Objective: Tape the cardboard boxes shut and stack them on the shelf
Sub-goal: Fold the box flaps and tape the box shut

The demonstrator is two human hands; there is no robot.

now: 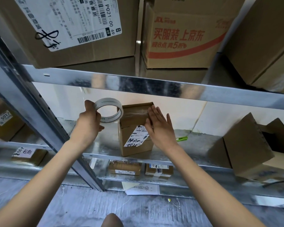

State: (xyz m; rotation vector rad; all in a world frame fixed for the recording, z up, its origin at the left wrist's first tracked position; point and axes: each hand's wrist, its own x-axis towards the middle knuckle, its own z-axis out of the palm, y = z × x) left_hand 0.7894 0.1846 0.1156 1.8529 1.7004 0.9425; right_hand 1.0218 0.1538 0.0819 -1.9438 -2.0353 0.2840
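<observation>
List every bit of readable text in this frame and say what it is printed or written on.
"P021-00 69": label on upper-left box
"8", handwritten: same label
"买服装 上京东": red print on upper-middle box
"5917": label on far-left box
Label on small box under right hand: mostly too small
Tape roll in left hand: unreadable

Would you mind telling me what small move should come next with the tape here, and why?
Probably pull the tape roll leftward and cut or tear the strip. The left hand grips the roll beside the small box, and the right hand lies flat on the tape across its top, seemingly anchoring it.
</observation>
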